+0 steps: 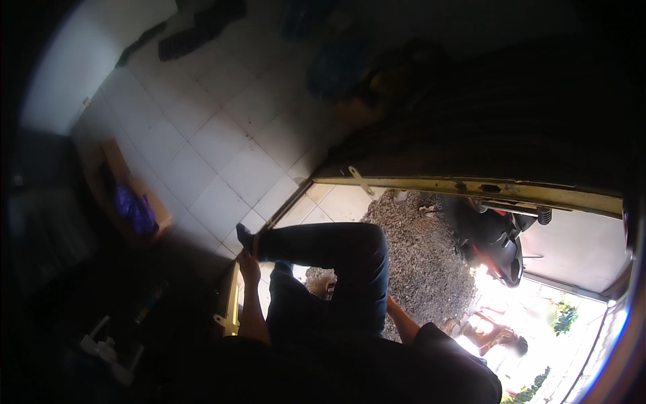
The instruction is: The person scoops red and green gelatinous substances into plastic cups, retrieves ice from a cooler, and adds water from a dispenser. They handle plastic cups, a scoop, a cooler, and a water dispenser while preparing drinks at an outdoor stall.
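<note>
My left hand [250, 267] is at the ankle of one bent leg, close against a dark shoe [245, 236] and the trouser hem. Whether its fingers grip the shoe or only touch it is not clear. The bent leg, in dark trousers [323, 245], crosses the doorway, with its foot over the tiled floor by the sill. Only the wrist side of my right hand [391, 305] shows; the leg hides its fingers. My other leg [285, 298] goes down beside the bent one, its foot out of sight.
A yellow-edged door [504, 191] with a latch plate stands ahead. Outside are a gravel heap [424, 252], a dark motorcycle [494, 240] and another person [499, 338] in bright light. Indoors, pale tiles [222, 136] hold a cardboard box [156, 207] with a purple bag [133, 208].
</note>
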Demonstrator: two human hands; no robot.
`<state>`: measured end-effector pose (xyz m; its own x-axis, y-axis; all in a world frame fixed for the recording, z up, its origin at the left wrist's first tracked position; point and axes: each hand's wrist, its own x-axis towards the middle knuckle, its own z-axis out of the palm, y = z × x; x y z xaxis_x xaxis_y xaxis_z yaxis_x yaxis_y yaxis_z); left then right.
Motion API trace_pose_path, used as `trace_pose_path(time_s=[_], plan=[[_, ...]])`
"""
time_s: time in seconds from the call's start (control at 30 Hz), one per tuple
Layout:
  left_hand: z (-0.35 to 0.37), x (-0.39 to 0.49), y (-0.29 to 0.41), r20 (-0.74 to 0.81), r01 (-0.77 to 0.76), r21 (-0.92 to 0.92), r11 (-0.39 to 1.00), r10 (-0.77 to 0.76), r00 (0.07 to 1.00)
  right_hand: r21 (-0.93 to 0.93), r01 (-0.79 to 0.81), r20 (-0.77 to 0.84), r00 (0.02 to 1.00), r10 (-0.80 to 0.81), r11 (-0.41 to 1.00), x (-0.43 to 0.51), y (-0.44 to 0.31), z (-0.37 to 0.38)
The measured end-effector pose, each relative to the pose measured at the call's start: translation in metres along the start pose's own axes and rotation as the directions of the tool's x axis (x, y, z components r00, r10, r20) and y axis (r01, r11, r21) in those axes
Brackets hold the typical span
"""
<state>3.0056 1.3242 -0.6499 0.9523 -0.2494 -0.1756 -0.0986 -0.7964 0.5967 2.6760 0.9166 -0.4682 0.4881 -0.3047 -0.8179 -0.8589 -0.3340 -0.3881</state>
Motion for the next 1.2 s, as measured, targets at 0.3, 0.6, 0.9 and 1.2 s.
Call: trace_pose_path(time_s=[0.3,0.6,0.9,1.2], plan=[[-0.046,-0.041,0.008,0.104,0.617,0.102,0.781,-0.625,0.774,-0.019,-0.207,0.062,0.976,0.208,0.978,0.039,-0.024,-0.021],[-0.088,0.195,0.019,0.520,0.708,0.215,0.673,-0.692,0.500,-0.095,-0.300,0.026,0.952,0.303,0.949,0.061,-0.114,-0.061],[-0.080,0.524,0.142,0.821,-0.144,0.050,0.988,0.042,0.569,0.467,-0.179,-0.259,0.909,0.328,0.866,0.158,-0.286,-0.026],[-0.109,0.807,0.288,0.848,0.545,0.011,0.838,-0.297,0.439,0.762,-0.503,0.240,0.804,0.544,0.408,0.147,-0.396,-0.042]])
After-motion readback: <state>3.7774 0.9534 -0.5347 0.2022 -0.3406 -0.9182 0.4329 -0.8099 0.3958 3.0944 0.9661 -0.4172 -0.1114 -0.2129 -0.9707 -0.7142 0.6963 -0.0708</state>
